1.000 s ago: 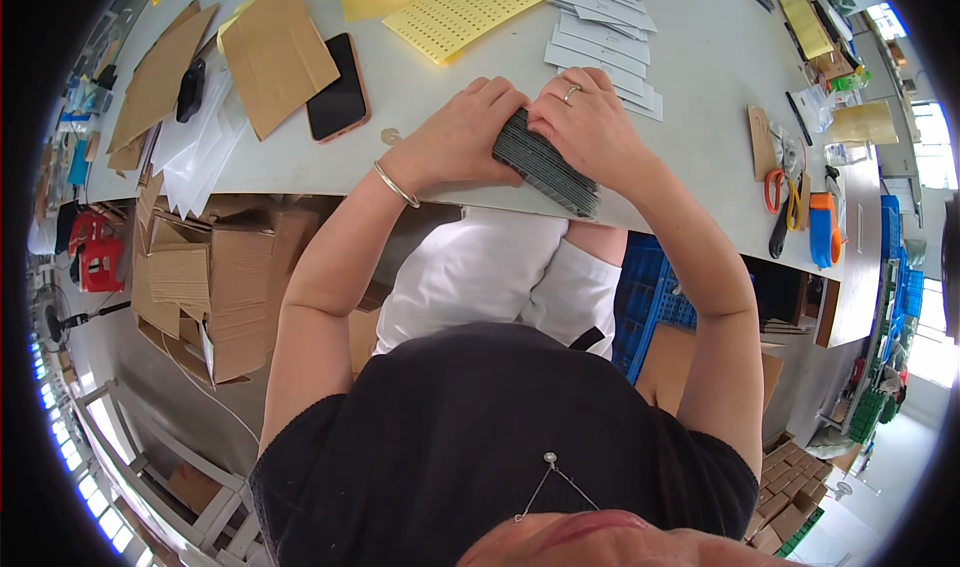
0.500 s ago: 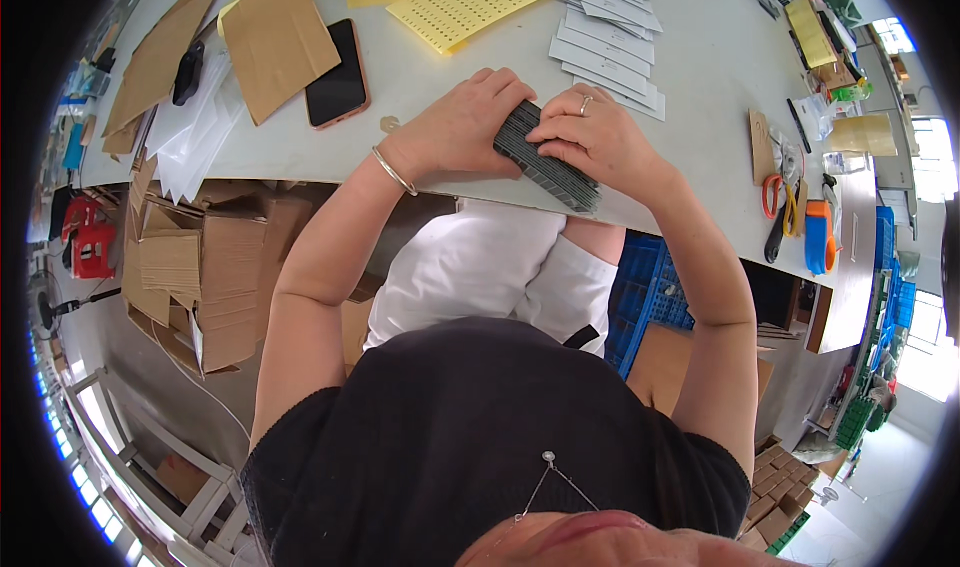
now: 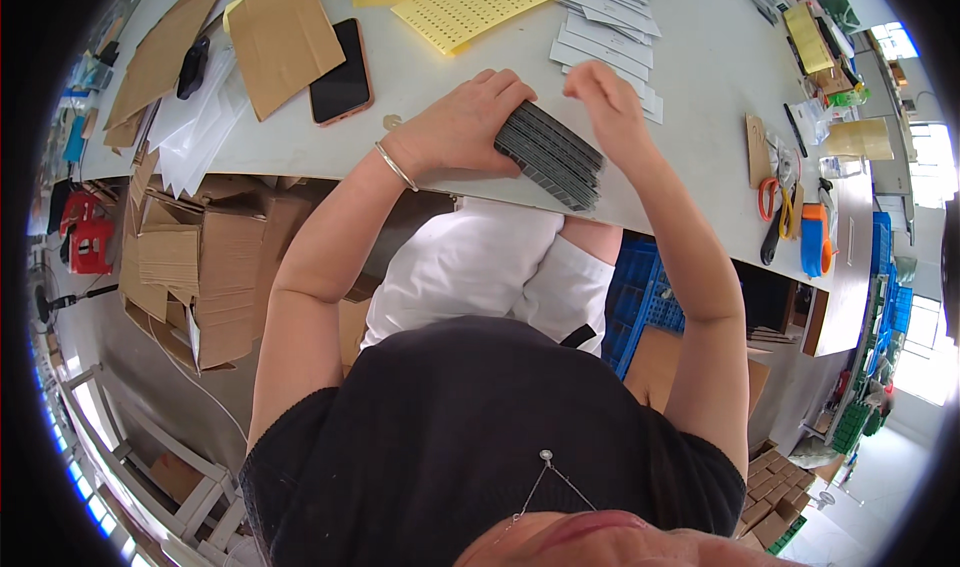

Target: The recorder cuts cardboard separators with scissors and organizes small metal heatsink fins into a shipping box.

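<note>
A slanting stack of thin, dark grey flat pieces [image 3: 552, 152] lies on the table near its front edge. My left hand [image 3: 470, 122] is closed around the stack's left end, thumb on the near side and fingers on the far side. Just right of the stack, my right hand [image 3: 612, 107] is raised off it, fingers bent and blurred by motion; whether anything is between them cannot be made out. Beyond that hand lies an overlapping row of white cards [image 3: 605, 42].
A phone [image 3: 340, 82] lies left of my hands, partly under a cardboard sheet [image 3: 283, 42]. Farther off is a yellow perforated sheet [image 3: 485, 5]. Scissors [image 3: 768, 199] and an orange-and-blue tool [image 3: 817, 239] are at the right edge. Cardboard boxes [image 3: 225, 272] stand below left.
My right hand has let go of the dark stack and moved up and right toward the white cards. My left hand stays around the stack's left end.
</note>
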The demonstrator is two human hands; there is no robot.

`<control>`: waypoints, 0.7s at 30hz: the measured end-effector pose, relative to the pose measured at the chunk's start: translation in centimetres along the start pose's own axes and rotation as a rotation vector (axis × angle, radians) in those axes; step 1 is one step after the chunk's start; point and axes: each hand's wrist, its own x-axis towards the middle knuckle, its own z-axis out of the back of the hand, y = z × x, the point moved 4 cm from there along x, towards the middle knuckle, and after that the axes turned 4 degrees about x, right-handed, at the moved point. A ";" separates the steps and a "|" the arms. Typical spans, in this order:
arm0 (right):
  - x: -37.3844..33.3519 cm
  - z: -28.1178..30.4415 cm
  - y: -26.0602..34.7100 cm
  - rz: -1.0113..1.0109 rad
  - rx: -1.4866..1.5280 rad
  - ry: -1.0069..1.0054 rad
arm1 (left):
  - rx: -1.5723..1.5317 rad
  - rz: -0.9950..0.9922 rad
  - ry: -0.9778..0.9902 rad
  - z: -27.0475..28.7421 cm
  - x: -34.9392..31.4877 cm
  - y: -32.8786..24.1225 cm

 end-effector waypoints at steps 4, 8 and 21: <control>-3.8 0.8 -4.0 -0.199 0.434 -0.022 | -0.012 0.014 0.020 -0.2 0.1 0.2; -7.4 -1.2 -3.8 -0.198 0.593 -0.117 | -0.029 0.001 0.000 -0.4 0.0 0.4; -9.2 -2.4 -0.1 -0.277 0.251 -0.075 | 0.454 -0.135 -0.091 0.4 -2.4 -4.8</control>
